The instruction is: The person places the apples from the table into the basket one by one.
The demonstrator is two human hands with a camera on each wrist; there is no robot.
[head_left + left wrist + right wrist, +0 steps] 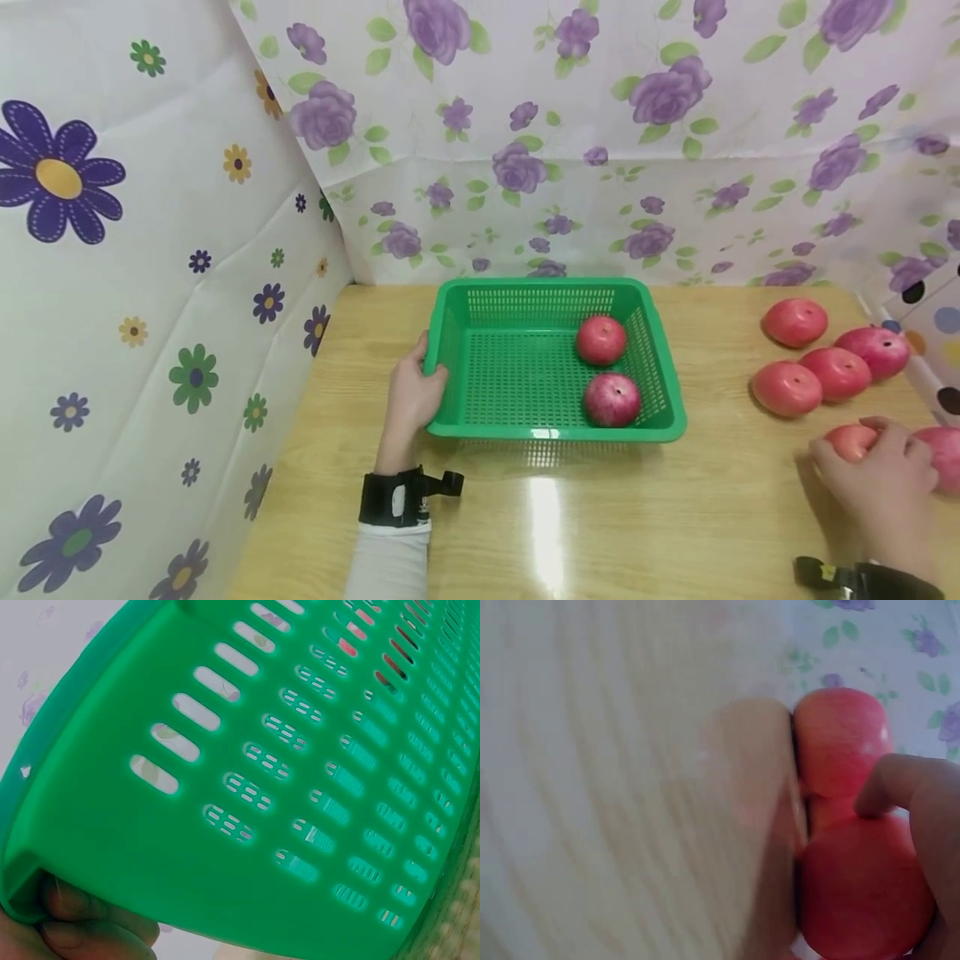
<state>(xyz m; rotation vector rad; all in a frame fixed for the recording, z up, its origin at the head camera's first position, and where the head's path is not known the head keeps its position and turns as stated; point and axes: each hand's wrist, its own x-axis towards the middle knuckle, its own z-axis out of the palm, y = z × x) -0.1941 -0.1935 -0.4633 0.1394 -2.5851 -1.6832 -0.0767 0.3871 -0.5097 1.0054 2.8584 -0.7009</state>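
A green plastic basket (525,435) with slotted walls stands on the table. My left hand (416,392) grips its left rim; in the left wrist view its fingers (94,937) curl under the rim's edge. Inside, along the right side, lie a red apple (601,340) and a darker, streaked purplish-red fruit (612,400). At the far right, my right hand (881,475) holds another red apple (851,442), its fingers over the fruit. The right wrist view shows a finger across the top of this apple (862,892), with another apple (841,741) beyond it.
Behind the right hand, several reddish fruits (787,389) sit in a cluster, and another pink one (943,458) lies at the right edge of the view. Flowered sheets (517,225) hang behind the wooden table (600,517) and along its left side.
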